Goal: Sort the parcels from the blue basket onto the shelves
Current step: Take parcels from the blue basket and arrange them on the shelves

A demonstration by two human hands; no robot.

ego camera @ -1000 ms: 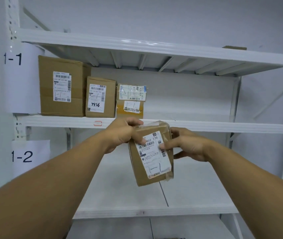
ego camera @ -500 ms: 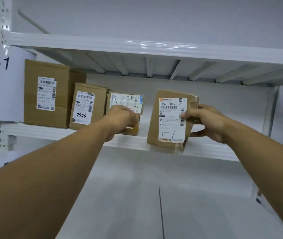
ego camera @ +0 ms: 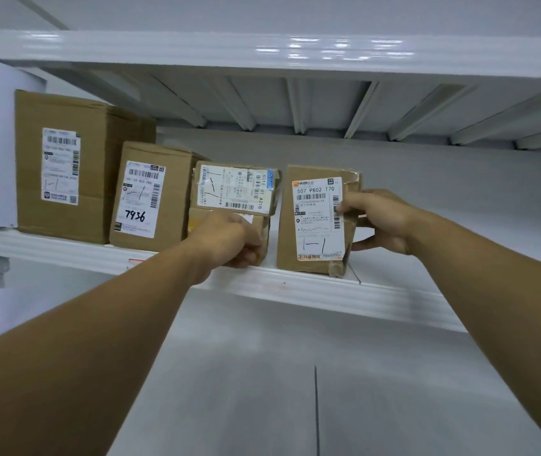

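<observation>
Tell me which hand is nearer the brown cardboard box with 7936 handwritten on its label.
Left. The left hand grips the small brown parcel right beside the 7936 box; the right hand holds the brown taped parcel labelled 507 P802 T70, farther to the right.

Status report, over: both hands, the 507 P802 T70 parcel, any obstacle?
Right hand grips 507 P802 T70 parcel by its right edge. Parcel upright on shelf. Left hand curled on lower stacked parcel beside it. Nothing blocking.

left arm stretched forward | left hand [ego camera: 229,240] knuckles toward camera, fingers curled | right arm stretched forward | right hand [ego camera: 377,222] pinches edge of parcel [ego camera: 308,225]
</observation>
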